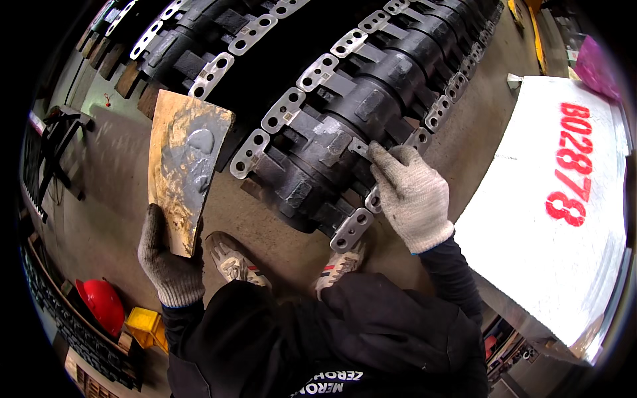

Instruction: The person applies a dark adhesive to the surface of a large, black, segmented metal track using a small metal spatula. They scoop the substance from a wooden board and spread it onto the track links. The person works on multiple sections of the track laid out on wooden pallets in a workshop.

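My left hand (166,262), in a grey-stained knit glove, grips the lower end of a tan board (166,159) and holds it upright. Thick grey paste (199,142) is smeared over the board's right side. My right hand (411,196), in a whitish knit glove, pinches a small flat metal piece (359,147) with a hole in it. That piece is over the nearest black metal casting (318,152), and I cannot tell whether it touches. Silver flanges (251,154) with round holes line both sides of the casting.
Similar castings continue in a row away from me, with a second row (179,53) to the left on wooden blocks (127,79). A large white panel (531,159) with red markings stands close on the right. A red helmet (101,305) and yellow bin (147,328) lie at lower left.
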### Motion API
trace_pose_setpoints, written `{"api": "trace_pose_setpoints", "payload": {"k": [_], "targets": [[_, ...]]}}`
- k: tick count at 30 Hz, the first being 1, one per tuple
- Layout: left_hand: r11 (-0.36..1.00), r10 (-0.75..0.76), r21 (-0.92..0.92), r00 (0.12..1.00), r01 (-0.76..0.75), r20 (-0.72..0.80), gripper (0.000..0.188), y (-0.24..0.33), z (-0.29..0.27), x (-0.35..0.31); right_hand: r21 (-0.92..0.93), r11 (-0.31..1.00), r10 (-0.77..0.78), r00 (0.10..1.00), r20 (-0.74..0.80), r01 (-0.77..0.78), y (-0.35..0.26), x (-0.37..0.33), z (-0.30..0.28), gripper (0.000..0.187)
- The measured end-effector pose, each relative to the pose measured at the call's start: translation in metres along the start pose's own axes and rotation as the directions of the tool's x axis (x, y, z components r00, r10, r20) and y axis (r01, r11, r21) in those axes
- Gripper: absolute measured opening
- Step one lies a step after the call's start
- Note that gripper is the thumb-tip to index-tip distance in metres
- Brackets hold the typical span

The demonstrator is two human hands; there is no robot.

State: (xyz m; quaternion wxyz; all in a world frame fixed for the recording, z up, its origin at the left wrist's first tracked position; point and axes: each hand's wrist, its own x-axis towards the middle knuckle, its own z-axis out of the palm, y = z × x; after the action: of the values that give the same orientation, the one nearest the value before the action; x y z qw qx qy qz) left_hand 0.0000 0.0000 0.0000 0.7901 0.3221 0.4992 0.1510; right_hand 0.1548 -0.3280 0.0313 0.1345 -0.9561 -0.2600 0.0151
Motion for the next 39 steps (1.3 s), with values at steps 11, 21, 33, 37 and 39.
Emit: {"api": "trace_pose_setpoints", "payload": {"k": [11,21,33,37,39], "targets": [[1.0,0.014,0.009,1.0,-0.013,-0.014,0.037,-0.001,0.003,-0.001,-0.152,0.988,-0.021,0.998,0.051,0.028,-0.005,-0.002,-0.009,0.031],[1.0,-0.011,-0.001,1.0,0.011,0.028,0.038,0.005,0.001,-0.002,0.177,0.984,0.009,0.99,-0.139,0.016,0.01,0.006,-0.01,0.04],[0.999,-0.02,-0.026,0.994,0.023,0.107,0.037,0.003,-0.011,0.001,-0.091,0.904,-0.427,0.878,-0.215,0.417,0.024,0.046,-0.014,0.022],[1.0,-0.01,0.025,0.999,0.009,0.046,0.037,0.003,-0.008,0.0,-0.086,0.889,-0.458,0.863,-0.213,0.451,0.029,0.048,-0.009,0.021],[0.999,-0.016,0.029,0.999,0.015,0.052,0.037,0.002,-0.008,0.0,-0.076,0.887,-0.461,0.867,-0.191,0.455,0.031,0.048,-0.009,0.021]]}}
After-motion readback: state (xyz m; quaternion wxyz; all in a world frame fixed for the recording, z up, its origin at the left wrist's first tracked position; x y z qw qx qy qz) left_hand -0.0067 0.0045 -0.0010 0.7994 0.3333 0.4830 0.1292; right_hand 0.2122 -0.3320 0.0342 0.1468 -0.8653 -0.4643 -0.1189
